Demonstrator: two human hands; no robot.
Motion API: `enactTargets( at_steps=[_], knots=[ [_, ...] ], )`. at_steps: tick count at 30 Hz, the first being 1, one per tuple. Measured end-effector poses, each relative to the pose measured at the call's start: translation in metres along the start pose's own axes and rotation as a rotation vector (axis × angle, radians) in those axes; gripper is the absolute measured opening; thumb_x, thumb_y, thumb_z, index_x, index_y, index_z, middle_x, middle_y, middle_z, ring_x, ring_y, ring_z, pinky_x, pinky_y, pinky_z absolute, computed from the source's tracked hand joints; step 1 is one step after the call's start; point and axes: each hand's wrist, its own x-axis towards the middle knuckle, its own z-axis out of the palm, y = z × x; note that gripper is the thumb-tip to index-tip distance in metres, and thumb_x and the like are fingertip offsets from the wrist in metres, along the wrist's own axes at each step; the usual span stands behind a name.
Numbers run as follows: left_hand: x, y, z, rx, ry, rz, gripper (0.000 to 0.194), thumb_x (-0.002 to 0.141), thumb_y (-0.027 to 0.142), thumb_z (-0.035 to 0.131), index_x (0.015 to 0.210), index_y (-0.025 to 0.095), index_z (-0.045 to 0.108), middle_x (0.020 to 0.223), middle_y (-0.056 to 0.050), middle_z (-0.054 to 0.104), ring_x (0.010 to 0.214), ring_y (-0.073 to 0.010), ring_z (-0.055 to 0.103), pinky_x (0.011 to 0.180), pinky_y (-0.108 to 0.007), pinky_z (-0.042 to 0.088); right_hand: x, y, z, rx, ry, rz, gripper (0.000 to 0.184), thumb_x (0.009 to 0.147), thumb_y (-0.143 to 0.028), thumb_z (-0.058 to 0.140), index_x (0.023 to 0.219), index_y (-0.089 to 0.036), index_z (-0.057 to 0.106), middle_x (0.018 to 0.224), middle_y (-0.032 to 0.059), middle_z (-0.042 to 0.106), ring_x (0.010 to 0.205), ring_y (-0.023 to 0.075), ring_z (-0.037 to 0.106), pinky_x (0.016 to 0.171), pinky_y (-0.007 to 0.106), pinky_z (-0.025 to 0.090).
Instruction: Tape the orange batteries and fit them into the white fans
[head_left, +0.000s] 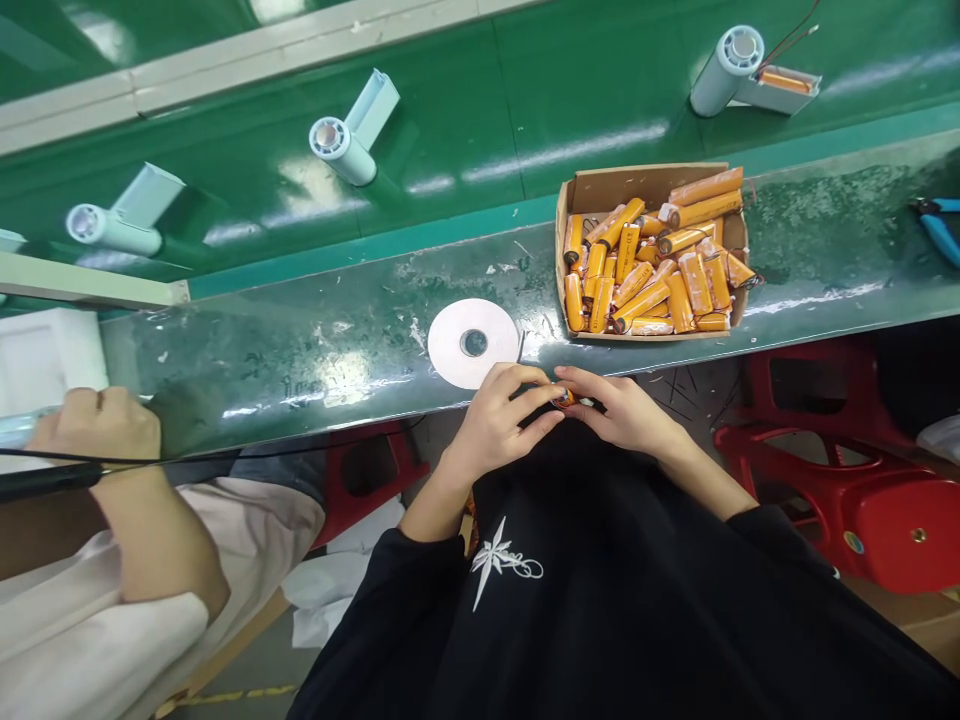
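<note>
Between my two hands, just off the bench's near edge, is a small orange battery (564, 398), mostly covered by fingers. My left hand (514, 410) pinches it from the left, with thumb and fingers closed. From the right, my right hand (619, 408) also grips it, and a small pale bit shows by its thumb. Just beyond my left hand lies a round white roll (454, 345) with a dark hole in its middle. Past my right hand stands an open cardboard box (561, 240) heaped with orange-wrapped batteries (628, 250).
Pale blue handheld housings (341, 150) stand on the green conveyor (465, 110) behind the bench (360, 310). Blue-handled pliers (937, 228) lie at the far right. A co-worker's hand (105, 425) is at left, near a white tray (56, 350). A red stool (900, 530) stands at right.
</note>
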Motion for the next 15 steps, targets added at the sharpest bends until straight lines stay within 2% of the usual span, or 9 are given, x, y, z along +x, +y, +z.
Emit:
enactTargets(
  at_steps=[3,5,10,15],
  knots=[
    [-0.0004,-0.001,0.0012,-0.012,-0.001,0.003,0.014,0.104,0.019,0.073,0.116,0.026,0.073,0.116,-0.007,0.076,0.107,-0.0221,0.07,0.093,-0.041,0.06,-0.0008,-0.0043,-0.0031,0.035,-0.007,0.004,0.051,0.108,-0.027,0.071,0.158,-0.028,0.061,0.135,0.0076,0.082,0.11,0.0258,0.083,0.096,0.036,0.068],
    [-0.0001,-0.0004,0.0016,-0.091,0.007,-0.018,0.013,0.104,0.016,0.072,0.113,0.026,0.072,0.116,-0.007,0.077,0.107,-0.0213,0.071,0.093,-0.041,0.06,-0.0002,-0.0068,-0.005,0.054,-0.024,0.02,0.051,0.107,-0.028,0.072,0.157,-0.027,0.063,0.134,0.0073,0.082,0.108,0.0255,0.084,0.095,0.036,0.068],
    [0.0017,0.0035,0.0013,-0.294,0.026,-0.041,0.012,0.105,0.014,0.07,0.111,0.024,0.066,0.108,-0.005,0.081,0.103,-0.0203,0.073,0.092,-0.04,0.062,0.0034,-0.0098,-0.0072,0.148,-0.043,0.002,0.041,0.108,-0.029,0.071,0.149,-0.022,0.07,0.095,0.0016,0.085,0.082,0.0192,0.081,0.084,0.029,0.065],
    [-0.002,0.0016,0.003,-0.343,0.066,-0.042,0.014,0.105,0.011,0.067,0.112,0.023,0.063,0.097,-0.003,0.077,0.092,-0.0175,0.071,0.086,-0.035,0.062,0.0067,-0.0107,-0.009,0.159,-0.071,-0.016,0.034,0.11,-0.029,0.067,0.142,-0.019,0.074,0.085,0.0016,0.082,0.072,0.0174,0.076,0.075,0.027,0.06]
  ],
)
